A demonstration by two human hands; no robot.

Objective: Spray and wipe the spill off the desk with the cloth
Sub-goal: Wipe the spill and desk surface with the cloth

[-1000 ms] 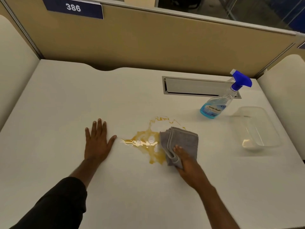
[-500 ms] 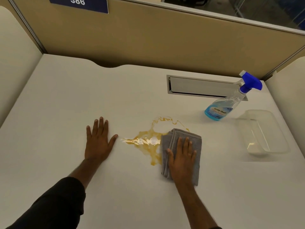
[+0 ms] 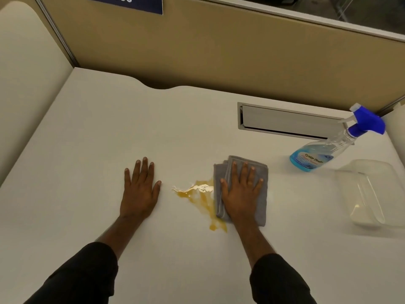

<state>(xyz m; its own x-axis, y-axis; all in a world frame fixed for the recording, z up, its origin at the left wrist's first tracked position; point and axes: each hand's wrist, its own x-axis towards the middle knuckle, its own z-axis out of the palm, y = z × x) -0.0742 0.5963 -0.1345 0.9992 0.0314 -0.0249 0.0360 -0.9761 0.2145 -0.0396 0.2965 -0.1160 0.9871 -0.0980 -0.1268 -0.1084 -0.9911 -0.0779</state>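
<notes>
— Since the last look, I see the right hand (image 3: 240, 194) pressed flat, fingers spread, on the folded grey cloth (image 3: 260, 172), now covering the orange spill's (image 3: 198, 194) far part.

— Left?

— Left hand (image 3: 140, 191) splayed on the white worktop (image 3: 87, 139); half remains.

Desk (image 3: 92, 132): pale top, your 2 hands laid on it.
Your left hand (image 3: 139, 190): flat, fingers spread, palm down on bare desk, just left of the spill.
Spill (image 3: 200, 197): orange-yellow puddle between your hands, its right edge meeting the cloth.
Cloth (image 3: 262, 205): grey, folded, lying flat.
Your right hand (image 3: 240, 197): flat on top of the cloth, fingers spread.
Spray bottle (image 3: 317, 154): clear, blue liquid, blue trigger head, standing right of the cloth, well apart.
Plastic container (image 3: 372, 194): clear, at the desk's right edge, near the bottle.
Cable hatch (image 3: 285, 121): recessed, at the desk's rear.
</notes>
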